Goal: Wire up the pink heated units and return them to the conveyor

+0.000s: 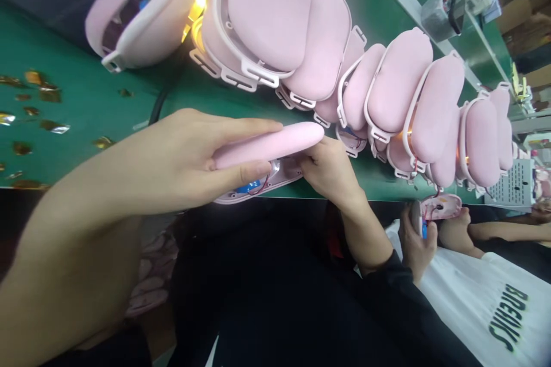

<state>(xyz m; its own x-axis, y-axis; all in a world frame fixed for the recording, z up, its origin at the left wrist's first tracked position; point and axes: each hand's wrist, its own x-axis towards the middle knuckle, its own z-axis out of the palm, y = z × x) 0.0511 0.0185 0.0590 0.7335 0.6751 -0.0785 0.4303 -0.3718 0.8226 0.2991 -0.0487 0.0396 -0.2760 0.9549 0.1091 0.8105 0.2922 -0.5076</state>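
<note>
The left hand [172,160] grips a pink shell [269,149] edge-on at the worktop [86,109] rim; the right hand [329,175] pinches its 3 o'clock end. The exposed red wires [260,186] underneath could snag. Stacked pink shells [387,86] lean toward 2 o'clock.

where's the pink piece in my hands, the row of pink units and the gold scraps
pink piece [275,146]: head view, middle of its smooth top
row of pink units [400,83]: head view, padded face of one unit
gold scraps [41,85]: head view, upper scrap
</note>
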